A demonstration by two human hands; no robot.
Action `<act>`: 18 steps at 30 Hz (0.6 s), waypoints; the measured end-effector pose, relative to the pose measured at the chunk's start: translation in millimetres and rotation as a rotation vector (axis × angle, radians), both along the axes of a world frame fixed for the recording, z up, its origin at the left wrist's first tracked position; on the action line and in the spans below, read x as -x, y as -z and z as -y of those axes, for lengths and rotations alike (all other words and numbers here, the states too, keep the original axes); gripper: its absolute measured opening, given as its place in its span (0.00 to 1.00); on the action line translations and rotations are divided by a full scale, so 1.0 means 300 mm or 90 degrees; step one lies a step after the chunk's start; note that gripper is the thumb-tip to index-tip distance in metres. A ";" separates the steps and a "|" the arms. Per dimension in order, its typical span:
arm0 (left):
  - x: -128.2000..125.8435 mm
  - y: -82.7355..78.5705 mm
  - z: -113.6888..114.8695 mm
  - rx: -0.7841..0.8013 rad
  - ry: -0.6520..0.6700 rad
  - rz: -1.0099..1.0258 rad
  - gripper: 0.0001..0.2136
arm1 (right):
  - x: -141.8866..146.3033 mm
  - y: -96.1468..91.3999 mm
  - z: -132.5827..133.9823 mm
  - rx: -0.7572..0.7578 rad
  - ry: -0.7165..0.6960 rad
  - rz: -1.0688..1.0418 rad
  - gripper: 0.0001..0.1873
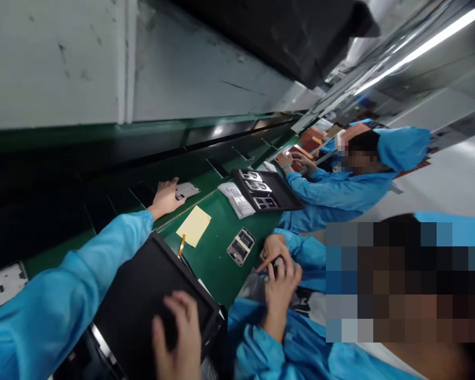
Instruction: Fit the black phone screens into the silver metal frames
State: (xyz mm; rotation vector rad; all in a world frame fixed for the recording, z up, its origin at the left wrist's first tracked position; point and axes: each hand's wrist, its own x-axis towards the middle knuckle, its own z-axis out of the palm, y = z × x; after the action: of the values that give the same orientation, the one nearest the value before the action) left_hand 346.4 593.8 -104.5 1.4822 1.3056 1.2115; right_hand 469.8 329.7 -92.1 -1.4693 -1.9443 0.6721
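My left hand (pixel 165 199) is stretched out to the far side of the green bench, fingers closed on the near end of a silver phone housing (pixel 188 190). Nearer to me, my right hand (pixel 179 335) hovers over a black tray (pixel 136 287), thumb and fingers apart with nothing visible between them; it is slightly blurred. Just beyond the tray lie a yellow paper note (pixel 193 226) and a thin orange flex strip (pixel 181 246). Another phone frame (pixel 241 246) rests on the green surface to the right.
Beside me a co-worker's hands (pixel 279 272) hold a small dark item. Farther along, another person in blue (pixel 340 184) works near a black tray (pixel 287 192) with several phone frames. A silvery bag (pixel 237 199) lies beside it. A white panel (pixel 3 287) sits at far left.
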 end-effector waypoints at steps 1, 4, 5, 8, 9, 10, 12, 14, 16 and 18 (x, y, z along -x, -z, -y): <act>0.036 -0.018 -0.001 -0.004 -0.020 0.031 0.18 | 0.001 -0.007 -0.072 0.000 0.016 -0.004 0.15; 0.196 -0.089 0.043 -0.029 -0.086 0.136 0.18 | 0.031 -0.032 -0.295 0.002 0.079 -0.036 0.21; 0.261 -0.117 0.075 -0.038 -0.106 0.175 0.17 | 0.050 -0.041 -0.362 -0.002 0.083 -0.055 0.21; 0.448 -0.193 0.210 -0.033 -0.138 0.288 0.12 | 0.120 -0.056 -0.504 -0.016 0.082 -0.115 0.22; 0.497 -0.209 0.262 -0.015 -0.138 0.320 0.11 | 0.142 -0.056 -0.529 -0.019 0.082 -0.133 0.21; 0.537 -0.217 0.312 0.010 -0.134 0.351 0.10 | 0.160 -0.053 -0.545 -0.021 0.083 -0.148 0.20; 0.587 -0.212 0.402 0.076 -0.118 0.406 0.13 | 0.186 -0.042 -0.559 -0.021 0.089 -0.170 0.19; 0.601 -0.192 0.464 0.153 -0.093 0.454 0.18 | 0.196 -0.031 -0.564 -0.020 0.098 -0.179 0.19; 0.586 -0.177 0.500 0.237 -0.054 0.494 0.23 | 0.200 -0.025 -0.563 -0.019 0.112 -0.176 0.20; 0.552 -0.182 0.525 0.314 -0.003 0.523 0.28 | 0.210 -0.020 -0.540 -0.018 0.130 -0.163 0.23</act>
State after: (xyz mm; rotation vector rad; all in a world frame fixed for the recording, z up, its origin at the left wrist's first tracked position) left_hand 180.7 436.1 -49.9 0.5229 0.9248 1.1932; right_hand 406.7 491.6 -86.2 -1.4628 -1.5802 0.6998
